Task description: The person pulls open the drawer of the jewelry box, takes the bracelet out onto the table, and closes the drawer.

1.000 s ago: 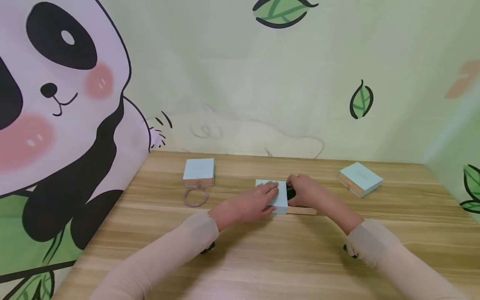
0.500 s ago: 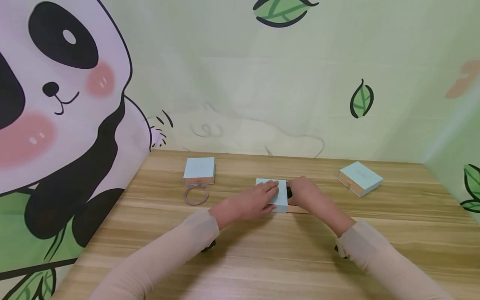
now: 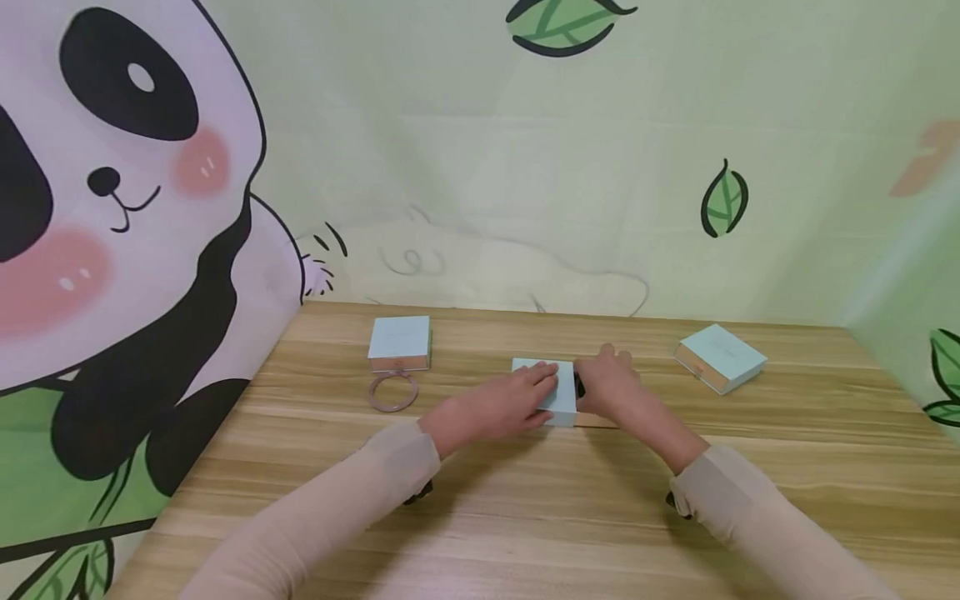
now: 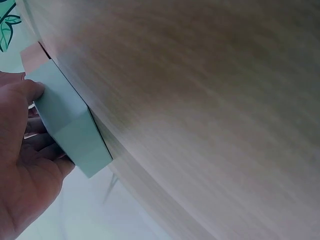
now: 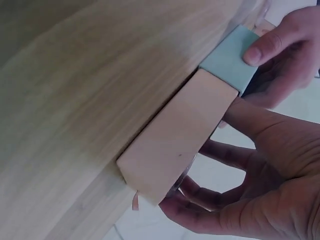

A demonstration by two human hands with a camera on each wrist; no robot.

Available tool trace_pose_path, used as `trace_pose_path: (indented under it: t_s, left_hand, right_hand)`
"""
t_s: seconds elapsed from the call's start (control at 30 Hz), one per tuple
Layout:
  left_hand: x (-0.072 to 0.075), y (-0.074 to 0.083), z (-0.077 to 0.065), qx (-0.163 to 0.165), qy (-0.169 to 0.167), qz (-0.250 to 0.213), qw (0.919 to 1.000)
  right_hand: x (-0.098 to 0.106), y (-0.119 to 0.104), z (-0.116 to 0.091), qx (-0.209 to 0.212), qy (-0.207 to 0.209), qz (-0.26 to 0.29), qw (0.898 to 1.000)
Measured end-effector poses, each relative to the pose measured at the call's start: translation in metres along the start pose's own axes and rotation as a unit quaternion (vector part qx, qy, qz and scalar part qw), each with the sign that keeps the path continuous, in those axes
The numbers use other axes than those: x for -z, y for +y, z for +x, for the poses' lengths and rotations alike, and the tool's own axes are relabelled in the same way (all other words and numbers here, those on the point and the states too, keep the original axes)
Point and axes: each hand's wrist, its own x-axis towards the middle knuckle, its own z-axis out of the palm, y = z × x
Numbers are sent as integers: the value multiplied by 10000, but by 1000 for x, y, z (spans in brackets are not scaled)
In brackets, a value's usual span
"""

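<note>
A mint-green sliding box (image 3: 553,392) lies mid-table. My left hand (image 3: 510,404) grips its sleeve (image 4: 70,120), thumb on the near side and fingers on the far side. My right hand (image 3: 609,385) sits against the box's right end, fingers curled round the tan drawer (image 5: 175,145), which sticks out of the sleeve (image 5: 227,60). The drawer's dark inside shows as a thin gap (image 3: 577,385) between the hands. What is in the drawer is hidden.
A second mint box (image 3: 399,342) stands at the back left with a pinkish ring (image 3: 392,392) in front of it. A third mint box (image 3: 720,357) lies at the back right. Panda-and-leaf walls close the wooden table (image 3: 525,517) on three sides.
My right hand has moved left and the tan drawer has slid further into the sleeve, so less of it shows. The left hand stays on the sleeve.
</note>
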Motion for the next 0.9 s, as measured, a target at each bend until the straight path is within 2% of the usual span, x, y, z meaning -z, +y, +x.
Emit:
trace_pose_path:
  t_s: [0.2, 0.3, 0.43, 0.57, 0.77, 0.9]
  left_hand:
    - [-1, 0, 0, 118, -121, -5, 9999]
    - [1, 0, 0, 152, -178, -15, 9997]
    - [2, 0, -1, 157, -189, -1, 9997]
    - [3, 0, -1, 187, -210, -65, 9996]
    - [4, 0, -1, 234, -284, -77, 9993]
    - [5, 1, -1, 235, -307, -92, 9992]
  right_hand:
    - [4, 8, 4, 47, -221, 309, 9993]
    - [8, 12, 4, -24, -174, 455, 9988]
    - [16, 20, -1, -149, -57, 611, 9980]
    - [21, 29, -10, -243, -186, 866, 9958]
    - [22, 33, -16, 41, -539, 1352, 9893]
    - [23, 29, -18, 91, -563, 1416, 9883]
